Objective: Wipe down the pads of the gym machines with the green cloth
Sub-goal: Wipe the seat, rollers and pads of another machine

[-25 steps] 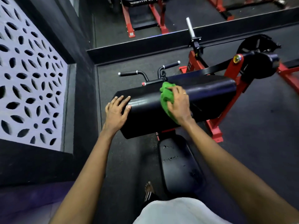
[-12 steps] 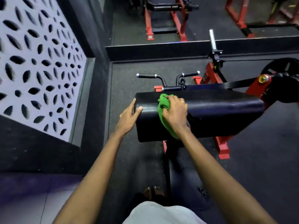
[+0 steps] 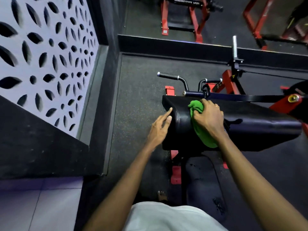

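Head view showed one green cloth (image 3: 205,137) draped over the left part of the single black arm pad (image 3: 258,124), bunched under the right hand (image 3: 208,115), whose curled fingers gripped it. The left hand (image 3: 159,129), fingers nearly straight and holding nothing, touched the pad's left end. Two handles (image 3: 168,75) stood just beyond, and one seat pad (image 3: 203,180) sat below

Perforated wall panel (image 3: 41,55), dark rubber floor (image 3: 138,97)

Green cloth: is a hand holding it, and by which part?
The right hand grips the green cloth around its bunched upper part, pressing it on the black pad; its lower end trails free. The left hand holds nothing, only touching the pad.
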Demonstrator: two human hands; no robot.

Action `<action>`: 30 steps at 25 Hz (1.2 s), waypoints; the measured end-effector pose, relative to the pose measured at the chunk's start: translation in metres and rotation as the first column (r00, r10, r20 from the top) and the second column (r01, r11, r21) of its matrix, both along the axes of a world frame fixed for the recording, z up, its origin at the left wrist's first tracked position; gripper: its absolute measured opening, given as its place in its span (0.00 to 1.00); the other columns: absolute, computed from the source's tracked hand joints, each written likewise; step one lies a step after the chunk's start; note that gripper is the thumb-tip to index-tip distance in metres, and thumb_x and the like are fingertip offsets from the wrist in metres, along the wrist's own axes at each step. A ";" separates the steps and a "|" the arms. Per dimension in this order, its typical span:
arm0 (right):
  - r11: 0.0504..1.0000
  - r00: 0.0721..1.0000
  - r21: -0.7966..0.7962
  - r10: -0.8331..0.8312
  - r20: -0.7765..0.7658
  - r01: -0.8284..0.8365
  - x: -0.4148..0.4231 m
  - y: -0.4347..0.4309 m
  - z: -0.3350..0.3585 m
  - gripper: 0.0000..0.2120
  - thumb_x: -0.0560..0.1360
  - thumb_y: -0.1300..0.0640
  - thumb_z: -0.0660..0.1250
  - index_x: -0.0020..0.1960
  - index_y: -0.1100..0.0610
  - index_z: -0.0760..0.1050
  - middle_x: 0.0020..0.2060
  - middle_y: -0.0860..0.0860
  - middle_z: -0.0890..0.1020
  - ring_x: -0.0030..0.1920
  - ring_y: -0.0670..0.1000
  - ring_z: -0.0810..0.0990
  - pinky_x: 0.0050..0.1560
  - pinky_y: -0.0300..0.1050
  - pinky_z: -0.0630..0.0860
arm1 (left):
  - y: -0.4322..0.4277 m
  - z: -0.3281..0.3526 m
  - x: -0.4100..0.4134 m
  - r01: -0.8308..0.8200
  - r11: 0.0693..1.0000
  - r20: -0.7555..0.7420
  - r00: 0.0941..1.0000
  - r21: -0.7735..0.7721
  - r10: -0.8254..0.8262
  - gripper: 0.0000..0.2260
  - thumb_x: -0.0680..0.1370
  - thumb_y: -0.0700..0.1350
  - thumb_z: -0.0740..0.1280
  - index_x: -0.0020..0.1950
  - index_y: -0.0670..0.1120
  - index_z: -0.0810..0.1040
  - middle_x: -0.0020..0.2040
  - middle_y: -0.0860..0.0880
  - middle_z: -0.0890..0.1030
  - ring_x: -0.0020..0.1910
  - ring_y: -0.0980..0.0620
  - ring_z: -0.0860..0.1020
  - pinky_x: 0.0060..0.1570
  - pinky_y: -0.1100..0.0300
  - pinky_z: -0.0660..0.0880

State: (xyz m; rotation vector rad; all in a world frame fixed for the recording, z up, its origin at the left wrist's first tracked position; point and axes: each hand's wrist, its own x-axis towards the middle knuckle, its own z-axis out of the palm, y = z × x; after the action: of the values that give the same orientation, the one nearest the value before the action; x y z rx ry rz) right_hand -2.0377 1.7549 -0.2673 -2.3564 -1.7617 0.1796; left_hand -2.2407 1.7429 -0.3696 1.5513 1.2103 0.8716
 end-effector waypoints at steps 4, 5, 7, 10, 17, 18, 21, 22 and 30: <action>0.992 0.993 0.050 -0.116 0.022 0.114 -0.015 0.004 -0.002 0.16 0.70 0.47 0.64 0.56 0.52 0.75 0.52 0.55 0.80 0.56 0.64 0.76 0.55 0.58 0.73 | 0.046 -0.010 -0.017 0.136 0.991 -0.081 0.987 -0.004 -0.136 0.23 0.81 0.65 0.56 0.75 0.64 0.67 0.72 0.52 0.72 0.71 0.56 0.69 0.73 0.43 0.65; 0.988 0.990 0.068 -0.139 0.021 0.138 -0.016 0.004 -0.002 0.16 0.70 0.46 0.64 0.55 0.52 0.75 0.51 0.55 0.80 0.55 0.63 0.76 0.54 0.57 0.73 | 0.056 -0.007 -0.018 0.212 0.977 -0.138 0.968 0.003 -0.210 0.23 0.80 0.66 0.56 0.75 0.65 0.67 0.75 0.52 0.69 0.74 0.53 0.66 0.74 0.40 0.61; 0.980 0.984 0.093 -0.179 0.015 0.177 -0.017 0.000 -0.004 0.17 0.69 0.44 0.64 0.53 0.52 0.75 0.49 0.54 0.80 0.53 0.63 0.77 0.52 0.57 0.74 | 0.078 -0.002 -0.021 0.335 0.940 -0.234 0.921 0.061 -0.313 0.23 0.79 0.66 0.56 0.74 0.65 0.69 0.76 0.53 0.68 0.76 0.52 0.64 0.73 0.40 0.58; 0.964 0.971 0.113 -0.241 -0.009 0.240 -0.019 0.001 -0.004 0.18 0.68 0.43 0.63 0.53 0.52 0.75 0.48 0.53 0.80 0.51 0.61 0.77 0.50 0.56 0.74 | 0.115 -0.001 -0.023 0.443 0.890 -0.272 0.874 0.110 -0.402 0.21 0.79 0.67 0.56 0.68 0.64 0.76 0.72 0.55 0.74 0.74 0.54 0.67 0.74 0.41 0.59; 0.935 0.949 0.161 -0.313 -0.041 0.315 -0.019 -0.007 -0.013 0.18 0.69 0.43 0.65 0.56 0.49 0.75 0.49 0.50 0.79 0.51 0.58 0.76 0.50 0.55 0.72 | 0.157 0.022 0.001 0.702 0.682 -0.362 0.702 0.207 -0.613 0.19 0.81 0.59 0.60 0.67 0.55 0.80 0.65 0.53 0.81 0.67 0.58 0.75 0.69 0.44 0.68; 0.921 0.936 0.163 -0.349 -0.054 0.353 -0.021 -0.008 -0.014 0.19 0.69 0.42 0.65 0.57 0.49 0.75 0.50 0.49 0.79 0.52 0.58 0.76 0.50 0.54 0.71 | 0.160 0.020 0.001 0.738 0.645 -0.382 0.664 0.197 -0.643 0.19 0.82 0.60 0.59 0.69 0.55 0.78 0.66 0.52 0.80 0.69 0.57 0.74 0.70 0.44 0.67; 0.824 0.854 0.225 -0.512 -0.098 0.520 -0.039 -0.018 -0.020 0.19 0.70 0.43 0.67 0.58 0.49 0.75 0.52 0.48 0.79 0.53 0.58 0.76 0.50 0.54 0.72 | 0.173 0.011 -0.007 0.843 0.445 -0.524 0.536 0.302 -0.661 0.24 0.84 0.61 0.53 0.76 0.55 0.71 0.72 0.50 0.75 0.74 0.53 0.69 0.72 0.42 0.62; 0.768 0.809 0.259 -0.574 -0.129 0.586 -0.045 -0.021 -0.022 0.19 0.70 0.44 0.68 0.59 0.49 0.75 0.53 0.48 0.79 0.53 0.58 0.76 0.50 0.55 0.72 | 0.182 0.010 -0.006 0.879 0.340 -0.567 0.477 0.335 -0.672 0.24 0.84 0.61 0.52 0.77 0.54 0.69 0.73 0.50 0.73 0.75 0.51 0.67 0.72 0.42 0.62; 0.067 0.262 0.382 -0.836 -0.483 0.922 -0.098 -0.006 -0.035 0.14 0.75 0.49 0.67 0.57 0.53 0.76 0.49 0.51 0.79 0.50 0.59 0.79 0.53 0.55 0.75 | 0.231 0.028 0.053 0.850 -0.388 -0.619 -0.096 0.357 -0.779 0.26 0.83 0.58 0.56 0.80 0.51 0.63 0.81 0.47 0.59 0.81 0.48 0.57 0.76 0.47 0.56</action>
State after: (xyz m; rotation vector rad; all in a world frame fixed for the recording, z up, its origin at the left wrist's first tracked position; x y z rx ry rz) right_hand -2.1358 1.7485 -0.3019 -2.2839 0.0884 -0.3804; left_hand -2.1882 1.9741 -0.3417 2.4790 -0.8442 0.0191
